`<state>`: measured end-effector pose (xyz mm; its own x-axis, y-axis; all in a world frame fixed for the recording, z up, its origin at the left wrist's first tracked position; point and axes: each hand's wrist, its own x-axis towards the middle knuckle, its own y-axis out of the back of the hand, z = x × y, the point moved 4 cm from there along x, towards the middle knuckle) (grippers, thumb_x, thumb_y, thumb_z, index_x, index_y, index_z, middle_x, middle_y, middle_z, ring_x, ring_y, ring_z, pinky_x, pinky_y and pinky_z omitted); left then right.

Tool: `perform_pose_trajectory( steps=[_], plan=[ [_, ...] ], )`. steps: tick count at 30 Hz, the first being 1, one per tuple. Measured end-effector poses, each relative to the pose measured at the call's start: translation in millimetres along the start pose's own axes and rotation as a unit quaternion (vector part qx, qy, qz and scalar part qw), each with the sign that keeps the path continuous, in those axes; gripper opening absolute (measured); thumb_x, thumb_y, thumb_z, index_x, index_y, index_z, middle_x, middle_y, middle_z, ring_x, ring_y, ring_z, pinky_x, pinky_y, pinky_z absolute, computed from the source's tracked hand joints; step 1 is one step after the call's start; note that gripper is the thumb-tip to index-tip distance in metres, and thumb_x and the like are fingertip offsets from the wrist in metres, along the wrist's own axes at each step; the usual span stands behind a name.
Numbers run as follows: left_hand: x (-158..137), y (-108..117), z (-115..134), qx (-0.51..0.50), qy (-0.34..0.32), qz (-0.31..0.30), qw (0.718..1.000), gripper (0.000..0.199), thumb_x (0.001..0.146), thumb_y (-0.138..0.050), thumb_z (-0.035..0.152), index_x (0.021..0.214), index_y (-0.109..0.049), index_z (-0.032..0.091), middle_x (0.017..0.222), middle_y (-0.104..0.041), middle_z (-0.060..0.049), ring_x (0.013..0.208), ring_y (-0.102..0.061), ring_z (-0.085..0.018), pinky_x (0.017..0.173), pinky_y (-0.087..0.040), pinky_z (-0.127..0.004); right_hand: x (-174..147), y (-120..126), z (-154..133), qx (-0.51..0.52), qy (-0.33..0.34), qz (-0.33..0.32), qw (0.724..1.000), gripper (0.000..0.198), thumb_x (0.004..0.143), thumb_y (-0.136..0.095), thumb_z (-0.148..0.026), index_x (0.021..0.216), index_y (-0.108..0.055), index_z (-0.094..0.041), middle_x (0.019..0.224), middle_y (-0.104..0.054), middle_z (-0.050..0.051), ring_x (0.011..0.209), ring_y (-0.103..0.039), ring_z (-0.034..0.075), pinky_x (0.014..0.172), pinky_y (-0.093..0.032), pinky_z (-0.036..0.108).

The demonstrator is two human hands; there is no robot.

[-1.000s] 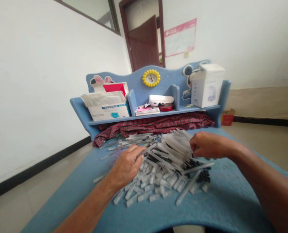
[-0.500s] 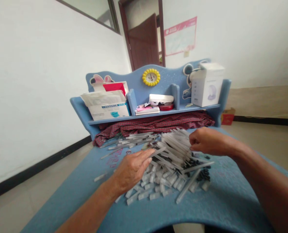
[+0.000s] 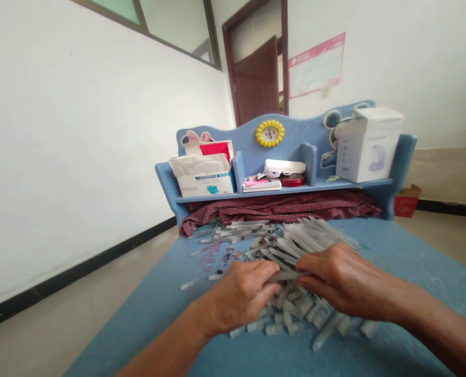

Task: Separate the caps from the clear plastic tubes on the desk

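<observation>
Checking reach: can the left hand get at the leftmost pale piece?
Probably yes: the pale piece lies uncovered on the table, left of the left hand, though that hand holds a tube.

My left forearm (image 3: 174,340) reaches in from the near edge, my right forearm (image 3: 427,306) from the near right. I hold the left hand (image 3: 241,293) pointing right and the right hand (image 3: 337,277) pointing left, backs showing, near-side thumbs pinched toward the fingers, fingertips close but apart.
</observation>
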<state>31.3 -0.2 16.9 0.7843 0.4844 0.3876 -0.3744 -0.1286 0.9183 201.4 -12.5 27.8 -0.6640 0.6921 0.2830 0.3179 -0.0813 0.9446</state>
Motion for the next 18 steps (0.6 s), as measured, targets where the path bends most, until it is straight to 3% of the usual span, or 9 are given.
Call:
perform_pose_trajectory(
  steps=[4, 11, 14, 18],
  plan=[
    [-2, 10, -12, 0.003, 0.023, -0.002, 1.0, 0.019, 0.094, -0.042, 0.026, 0.091, -0.059, 0.017, 0.075, -0.064, -0.002, 0.071, -0.061, -0.014, 0.063, -0.043, -0.021, -1, 8, 6, 0.009, -0.03, -0.002, 0.999, 0.026, 0.093, -0.043, -0.031, 0.073, -0.055, -0.019, 0.06, -0.058, 0.001, 0.055, -0.053, 0.012, 0.053, -0.028, 0.026],
    [-4, 12, -12, 0.003, 0.004, -0.033, 0.999, 0.034, 0.096, -0.037, 0.034, 0.075, -0.057, 0.017, 0.06, -0.056, 0.002, 0.054, -0.053, -0.011, 0.052, -0.035, -0.02, -3, 8, 4, 0.021, -0.003, -0.042, 0.999, 0.026, 0.092, -0.045, -0.033, 0.074, -0.057, -0.019, 0.06, -0.058, 0.001, 0.054, -0.052, 0.012, 0.052, -0.026, 0.026],
    [-1, 20, -4, -0.031, 0.009, -0.053, 0.998, 0.033, 0.096, -0.038, 0.032, 0.071, -0.055, 0.018, 0.057, -0.052, 0.003, 0.052, -0.052, -0.01, 0.05, -0.034, -0.019, -1, 11, 1, 0.037, 0.002, -0.06, 0.998, 0.03, 0.094, -0.043, -0.035, 0.07, -0.054, -0.019, 0.059, -0.057, 0.0, 0.054, -0.051, 0.011, 0.052, -0.027, 0.025],
    [3, 46, 25, -0.026, -0.003, -0.071, 0.997, 0.03, 0.095, -0.041, 0.028, 0.069, -0.053, 0.019, 0.053, -0.05, 0.004, 0.047, -0.049, -0.01, 0.047, -0.033, -0.02, -7, 27, -17, 0.068, 0.024, -0.079, 0.994, 0.033, 0.096, -0.037, -0.036, 0.071, -0.053, -0.021, 0.059, -0.057, -0.001, 0.053, -0.051, 0.01, 0.05, -0.031, 0.024]
  ],
)
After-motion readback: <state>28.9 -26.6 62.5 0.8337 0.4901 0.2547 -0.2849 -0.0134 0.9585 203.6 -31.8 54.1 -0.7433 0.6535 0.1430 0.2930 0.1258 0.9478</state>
